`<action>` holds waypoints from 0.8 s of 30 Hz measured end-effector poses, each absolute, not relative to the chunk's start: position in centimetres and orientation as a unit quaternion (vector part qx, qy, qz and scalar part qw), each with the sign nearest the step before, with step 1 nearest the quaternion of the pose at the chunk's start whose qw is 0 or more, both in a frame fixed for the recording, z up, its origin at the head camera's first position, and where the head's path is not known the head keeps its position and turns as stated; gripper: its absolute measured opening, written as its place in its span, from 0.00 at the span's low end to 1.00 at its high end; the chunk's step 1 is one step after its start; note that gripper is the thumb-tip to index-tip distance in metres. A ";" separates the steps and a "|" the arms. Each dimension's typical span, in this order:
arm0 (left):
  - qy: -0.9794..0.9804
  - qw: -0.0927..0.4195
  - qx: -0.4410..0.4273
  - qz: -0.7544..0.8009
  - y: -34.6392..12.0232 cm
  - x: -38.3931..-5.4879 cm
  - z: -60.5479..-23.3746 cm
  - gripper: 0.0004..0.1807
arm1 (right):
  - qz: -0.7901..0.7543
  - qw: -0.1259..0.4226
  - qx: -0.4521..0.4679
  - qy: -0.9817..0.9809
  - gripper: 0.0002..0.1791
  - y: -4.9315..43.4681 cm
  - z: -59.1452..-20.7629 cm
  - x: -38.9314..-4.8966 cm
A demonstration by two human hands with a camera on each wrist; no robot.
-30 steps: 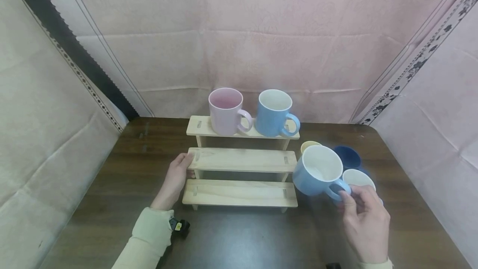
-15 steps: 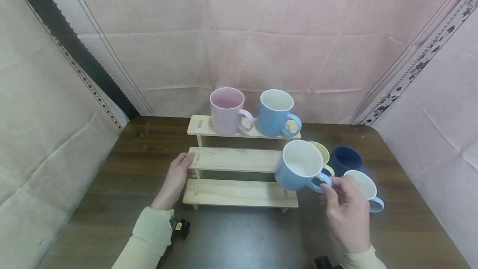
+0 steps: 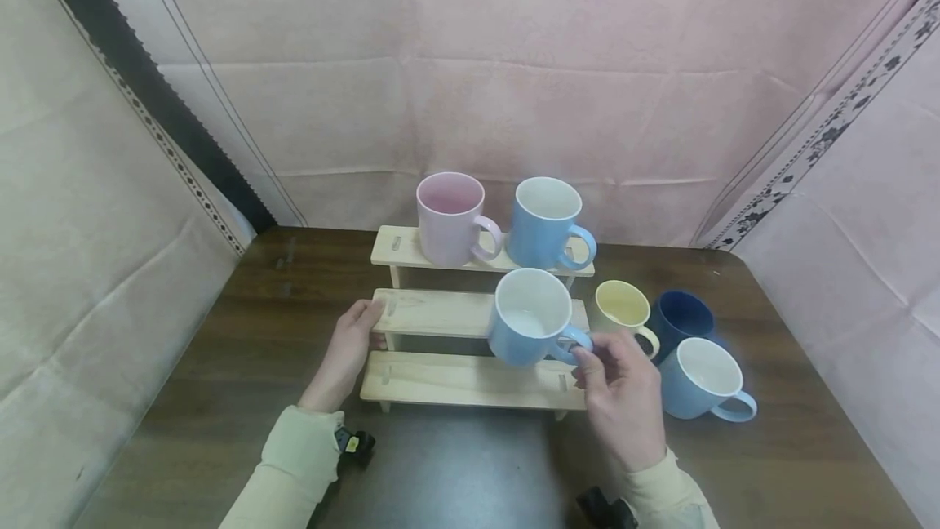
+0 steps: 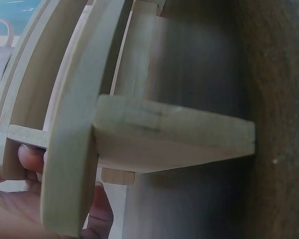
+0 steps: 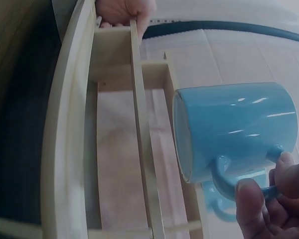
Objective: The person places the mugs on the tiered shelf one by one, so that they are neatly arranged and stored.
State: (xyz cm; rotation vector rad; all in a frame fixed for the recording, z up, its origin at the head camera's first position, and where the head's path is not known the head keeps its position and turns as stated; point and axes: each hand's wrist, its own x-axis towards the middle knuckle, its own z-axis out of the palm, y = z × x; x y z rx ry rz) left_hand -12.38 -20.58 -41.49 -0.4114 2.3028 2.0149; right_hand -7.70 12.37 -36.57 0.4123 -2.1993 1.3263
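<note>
My right hand (image 3: 624, 398) pinches the handle of a light blue mug (image 3: 525, 325) with a white inside. In the head view the mug overlaps the lower two steps of a pale wooden three-step rack (image 3: 433, 313). The right wrist view shows this mug (image 5: 239, 129) held above the boards, thumb and fingers on its handle. My left hand (image 3: 345, 353) grips the left end of the middle step; in the left wrist view its fingers (image 4: 100, 209) show behind the wood. On the top step stand a lilac mug (image 3: 444, 227) and another blue mug (image 3: 539, 231).
Right of the rack, on the dark wooden table (image 3: 470, 472), stand a yellow mug (image 3: 613, 308), a dark blue mug (image 3: 679, 321) and a light blue mug (image 3: 698, 386). Pale cloth (image 3: 470, 104) hangs behind the table and along both sides.
My right hand has carried the light blue mug leftward, from beside the other mugs to over the rack. The yellow mug has come into fuller view. My left hand stays on the middle step.
</note>
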 end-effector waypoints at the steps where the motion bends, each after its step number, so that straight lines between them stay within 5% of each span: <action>1: 0.746 0.027 -0.134 0.652 -20.6 -12.4 -41.5 0.24 | 0.497 0.261 0.156 -0.813 0.07 12.0 -36.6 -7.8; 24: 0.746 0.026 -0.137 0.651 -20.5 -12.6 -41.6 0.23 | 0.554 0.199 0.197 -0.784 0.04 7.2 -36.8 -10.7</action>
